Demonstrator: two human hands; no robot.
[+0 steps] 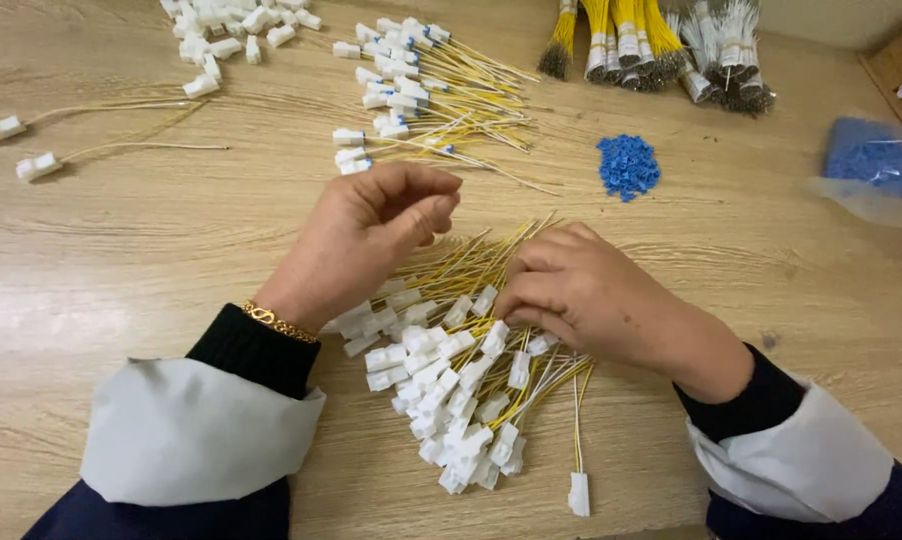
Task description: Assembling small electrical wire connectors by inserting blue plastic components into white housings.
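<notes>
Pale wood-grain bench (pixel 121 250). Left hand (pixel 371 235) hovers curled, pinched shut, its hold unclear. Right hand (pixel 581 295) presses half-closed on the wire pile (pixel 461 390) at the near edge. Blue clips (pixel 628 165) lie toward the far edge.

1. A small assembly workshop, seen at a wooden worktable (pixel 121 250).
2. Piles of yellow wires with white plugs (pixel 451 390) cover it.
3. Bundled wires (pixel 661 45), loose white plugs (pixel 226 30) and blue clips (pixel 627 165) lie sorted in batches.
</notes>
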